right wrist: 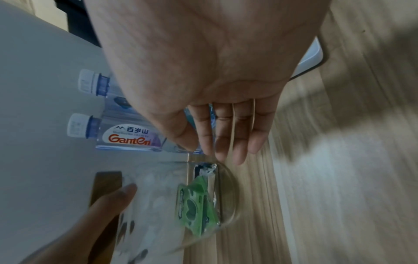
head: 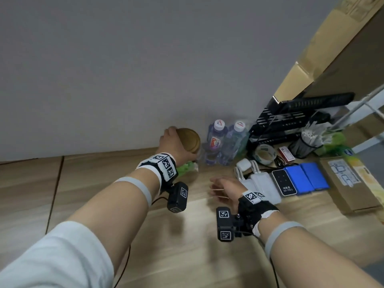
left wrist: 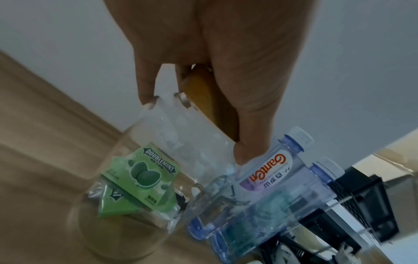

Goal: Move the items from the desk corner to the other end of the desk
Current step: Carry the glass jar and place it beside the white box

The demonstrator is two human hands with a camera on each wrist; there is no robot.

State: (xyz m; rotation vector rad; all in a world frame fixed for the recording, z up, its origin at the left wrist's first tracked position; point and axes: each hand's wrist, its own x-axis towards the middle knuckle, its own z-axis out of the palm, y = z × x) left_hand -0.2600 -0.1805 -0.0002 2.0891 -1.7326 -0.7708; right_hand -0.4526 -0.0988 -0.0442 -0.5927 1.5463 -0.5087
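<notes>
A clear glass jar (head: 192, 163) with a round wooden lid (head: 188, 140) is by the wall, with green Doublemint packets (left wrist: 144, 175) at its bottom. My left hand (head: 174, 142) grips the lid from above, thumb and fingers curled round its rim (left wrist: 203, 100). To the jar's right stand two Ganten water bottles (head: 217, 138) in shrink wrap. My right hand (head: 223, 187) hovers low over the desk with straight fingers and holds nothing. In the right wrist view its fingertips (right wrist: 226, 153) are close to the jar's base (right wrist: 226, 196).
Right of the bottles lie a tape roll (head: 265, 154), white chargers (head: 245, 166), a black device (head: 284, 182), blue packs (head: 305, 177) and a cardboard box (head: 351, 181). Behind them are a mesh pen cup (head: 303, 144) and black racks (head: 291, 119). The wooden desk (head: 83, 183) stretches left.
</notes>
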